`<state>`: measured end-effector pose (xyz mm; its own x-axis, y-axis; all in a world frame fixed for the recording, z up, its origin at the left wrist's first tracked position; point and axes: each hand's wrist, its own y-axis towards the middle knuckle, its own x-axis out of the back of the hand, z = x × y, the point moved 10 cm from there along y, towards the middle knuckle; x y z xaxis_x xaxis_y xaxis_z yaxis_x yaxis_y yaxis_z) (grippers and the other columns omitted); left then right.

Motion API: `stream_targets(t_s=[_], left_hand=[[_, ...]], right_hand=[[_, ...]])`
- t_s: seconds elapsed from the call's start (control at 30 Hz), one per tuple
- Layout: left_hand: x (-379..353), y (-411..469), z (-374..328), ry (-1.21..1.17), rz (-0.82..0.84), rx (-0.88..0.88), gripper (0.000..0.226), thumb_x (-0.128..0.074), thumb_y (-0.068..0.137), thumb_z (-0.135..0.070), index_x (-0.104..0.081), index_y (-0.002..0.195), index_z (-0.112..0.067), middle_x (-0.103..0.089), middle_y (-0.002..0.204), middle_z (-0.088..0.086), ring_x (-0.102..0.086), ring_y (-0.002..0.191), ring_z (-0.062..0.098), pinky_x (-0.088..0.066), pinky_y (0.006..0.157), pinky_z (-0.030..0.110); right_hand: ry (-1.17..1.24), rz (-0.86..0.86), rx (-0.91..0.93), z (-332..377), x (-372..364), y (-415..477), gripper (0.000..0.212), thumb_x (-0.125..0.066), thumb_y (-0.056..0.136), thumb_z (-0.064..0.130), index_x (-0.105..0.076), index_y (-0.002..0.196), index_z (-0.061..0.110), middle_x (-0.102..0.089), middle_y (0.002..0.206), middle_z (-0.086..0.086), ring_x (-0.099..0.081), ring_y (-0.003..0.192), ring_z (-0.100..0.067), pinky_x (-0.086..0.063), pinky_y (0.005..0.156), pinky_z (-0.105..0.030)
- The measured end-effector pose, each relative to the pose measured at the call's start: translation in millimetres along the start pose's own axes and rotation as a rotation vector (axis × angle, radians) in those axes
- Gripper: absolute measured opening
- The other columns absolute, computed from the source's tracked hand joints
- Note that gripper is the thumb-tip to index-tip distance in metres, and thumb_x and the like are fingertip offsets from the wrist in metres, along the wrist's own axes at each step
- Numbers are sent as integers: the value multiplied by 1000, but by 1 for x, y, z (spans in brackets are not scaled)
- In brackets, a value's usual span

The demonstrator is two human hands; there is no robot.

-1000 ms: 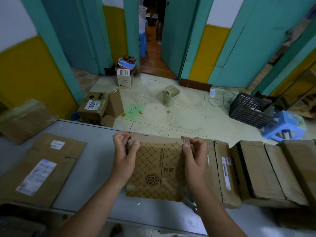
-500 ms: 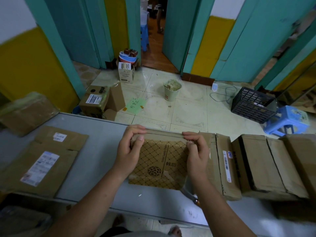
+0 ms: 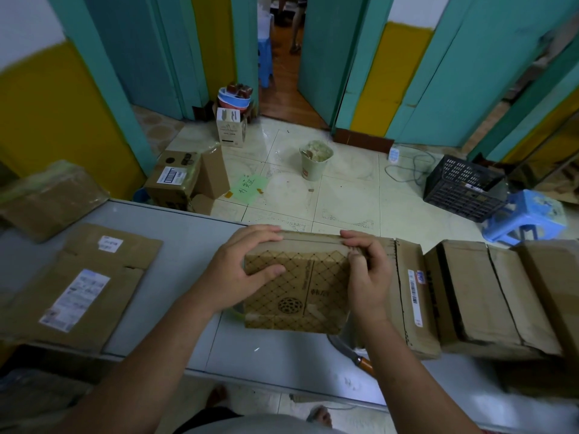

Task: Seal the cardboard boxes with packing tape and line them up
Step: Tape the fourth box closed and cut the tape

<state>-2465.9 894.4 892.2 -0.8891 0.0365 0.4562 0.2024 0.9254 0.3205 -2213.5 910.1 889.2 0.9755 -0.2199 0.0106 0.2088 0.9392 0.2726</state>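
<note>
A small cardboard box point(image 3: 299, 291) printed with a dark lattice pattern stands on the grey table point(image 3: 188, 245), its patterned face towards me. My left hand point(image 3: 242, 270) grips its upper left corner, fingers over the top edge and thumb on the front. My right hand point(image 3: 368, 274) grips the upper right corner the same way. Right of it, touching, stands a plain box with a barcode label point(image 3: 413, 296), then further brown boxes point(image 3: 482, 296) in a row towards the right edge. No tape roll shows.
Flattened cartons with shipping labels point(image 3: 78, 283) lie at the table's left, another carton point(image 3: 47, 198) behind them. A knife with an orange handle point(image 3: 354, 355) lies under the patterned box's near right corner. Beyond the table are floor boxes point(image 3: 175, 180), a bin point(image 3: 315, 161), a black crate point(image 3: 460, 189) and a blue stool point(image 3: 526, 217).
Both hands slid up from the box's sides to its top corners, and the box tipped more upright, its top edge now closed under my fingers. The view shifted slightly.
</note>
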Motion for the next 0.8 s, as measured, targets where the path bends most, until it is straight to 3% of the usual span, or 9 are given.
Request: stream_targets(t_s=[0.1,0.17,0.27,0.4,0.53,0.6,0.67,0.73,0.8], left_hand=[[4,-1,6,-14,-71,18,45,-77,92,-48,-71,131,-26,-64,139,-18,-58,137,15,-46,115,35],[7,-3,17,-45,-118,77,41,-75,93,-48,-73,128,-25,-69,132,-18,-62,130,10,-49,109,24],[20,-7,43,-143,-240,243,33,-74,93,-50,-75,118,-30,-75,119,-17,-69,115,1,-54,89,12],[22,-20,96,-256,-353,579,31,-71,94,-57,-77,103,-27,-80,99,-7,-76,94,11,-64,75,34],[-21,-40,135,-537,-335,952,39,-63,102,-52,-75,113,-17,-82,100,4,-76,101,28,-65,81,45],[-49,-46,140,-645,-287,1082,40,-61,103,-52,-74,118,-17,-81,106,9,-73,106,32,-62,89,52],[-75,-50,139,-754,-244,1175,40,-61,104,-52,-74,119,-17,-79,110,14,-71,107,35,-63,83,51],[-96,-51,137,-819,-200,1245,37,-64,103,-51,-73,116,-18,-75,113,16,-70,105,36,-64,77,48],[-109,-46,138,-844,-135,1282,36,-69,99,-47,-74,118,-17,-72,119,16,-69,108,37,-65,82,54]], right_hand=[[-83,78,-105,-5,-7,6,22,-54,100,9,-74,106,17,-73,122,13,-64,118,-3,-50,94,-14],[-157,212,-208,-14,-16,10,24,-56,107,28,-70,126,30,-68,125,26,-59,116,12,-48,83,-2],[-257,376,-348,-34,-15,8,55,-52,100,59,-49,151,38,-58,133,27,-58,114,11,-53,79,-10],[-220,438,-541,-65,6,-8,73,-51,91,74,-52,150,32,-64,138,1,-66,121,-20,-56,104,-52],[26,420,-681,-81,11,-31,84,-67,79,75,-51,149,33,-69,134,-7,-73,113,-28,-59,97,-54],[57,368,-668,-84,9,-35,95,-81,70,71,-43,153,41,-65,138,-4,-72,115,-28,-60,95,-53],[77,291,-602,-82,9,-32,95,-90,70,61,-41,151,50,-63,140,3,-70,118,-24,-62,91,-49],[58,221,-540,-76,15,-23,90,-90,72,58,-43,149,49,-62,140,5,-68,120,-20,-64,87,-41],[-65,185,-508,-70,26,-12,86,-82,72,70,-48,145,40,-59,143,1,-65,122,-21,-64,89,-42]])
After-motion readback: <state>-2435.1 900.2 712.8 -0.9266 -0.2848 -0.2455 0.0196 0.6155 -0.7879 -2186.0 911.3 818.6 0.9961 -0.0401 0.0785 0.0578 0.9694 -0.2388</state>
